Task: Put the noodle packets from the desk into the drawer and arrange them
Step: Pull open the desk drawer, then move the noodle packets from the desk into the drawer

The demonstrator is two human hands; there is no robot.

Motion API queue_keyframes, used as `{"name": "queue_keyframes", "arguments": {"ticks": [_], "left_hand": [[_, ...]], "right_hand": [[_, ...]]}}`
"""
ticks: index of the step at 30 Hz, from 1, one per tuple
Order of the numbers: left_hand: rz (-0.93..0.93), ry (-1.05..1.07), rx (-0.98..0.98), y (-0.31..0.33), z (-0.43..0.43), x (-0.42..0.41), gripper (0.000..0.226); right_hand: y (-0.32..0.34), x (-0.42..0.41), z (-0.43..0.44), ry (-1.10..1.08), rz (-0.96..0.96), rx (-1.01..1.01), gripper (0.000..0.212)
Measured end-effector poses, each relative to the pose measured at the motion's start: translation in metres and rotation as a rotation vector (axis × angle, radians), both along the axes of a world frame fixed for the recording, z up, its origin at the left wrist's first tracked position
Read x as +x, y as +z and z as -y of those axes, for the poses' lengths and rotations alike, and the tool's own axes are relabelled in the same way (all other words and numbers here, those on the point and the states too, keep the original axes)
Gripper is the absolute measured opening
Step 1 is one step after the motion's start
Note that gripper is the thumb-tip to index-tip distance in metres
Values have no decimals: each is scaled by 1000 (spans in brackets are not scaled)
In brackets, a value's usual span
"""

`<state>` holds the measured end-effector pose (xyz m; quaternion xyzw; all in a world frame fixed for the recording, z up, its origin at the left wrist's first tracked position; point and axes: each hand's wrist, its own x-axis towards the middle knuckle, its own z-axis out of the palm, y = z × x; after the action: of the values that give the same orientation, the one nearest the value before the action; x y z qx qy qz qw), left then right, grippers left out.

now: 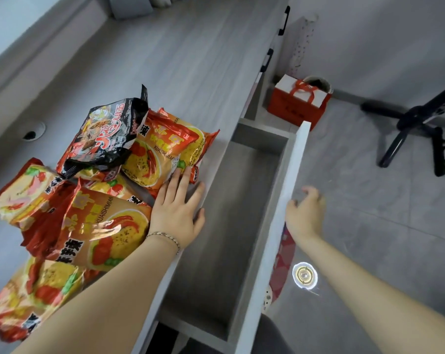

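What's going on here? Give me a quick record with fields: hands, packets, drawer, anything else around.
left hand: flat on the desk edge, fingertips on an orange packet
right hand: at the drawer front, grip unclear
packets: heaped on the desk, mostly orange, one black packet on top
drawer: open, no packets in it
floor: red bag, chair base

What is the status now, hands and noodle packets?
Left hand open, flat on desk beside noodle packets. Right hand at drawer front, grip unclear. Drawer open, empty. Nothing in the way.
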<state>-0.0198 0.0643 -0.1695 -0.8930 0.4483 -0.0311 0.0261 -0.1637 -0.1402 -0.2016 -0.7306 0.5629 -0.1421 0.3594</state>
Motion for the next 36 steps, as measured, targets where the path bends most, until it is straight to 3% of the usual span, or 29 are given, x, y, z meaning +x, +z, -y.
{"name": "queue_keyframes", "arguments": {"ticks": [2, 3, 5, 7, 18, 29, 33, 36], "left_hand": [[8, 6, 24, -1, 1, -1, 50], [12, 10, 41, -1, 2, -3, 50], [17, 18, 69, 0, 4, -4, 52], [17, 21, 92, 0, 5, -6, 52], [-12, 43, 139, 1, 5, -9, 53], [-115, 57, 215, 7, 10, -8, 55], [-217, 53, 208, 32, 11, -7, 43], [-199, 42, 27, 67, -2, 4, 31]], "right_hand": [[20, 0, -4, 459, -14, -301, 31], [22, 1, -8, 707, -138, -351, 30], [18, -1, -14, 1047, -577, -338, 32], [14, -11, -13, 1176, -903, -371, 29], [7, -60, 14, 938, -1204, -224, 35], [24, -90, 25, 725, -1365, 30, 38], [50, -54, 13, 787, -1085, -35, 30], [79, -2, -12, 795, -750, -84, 30]]}}
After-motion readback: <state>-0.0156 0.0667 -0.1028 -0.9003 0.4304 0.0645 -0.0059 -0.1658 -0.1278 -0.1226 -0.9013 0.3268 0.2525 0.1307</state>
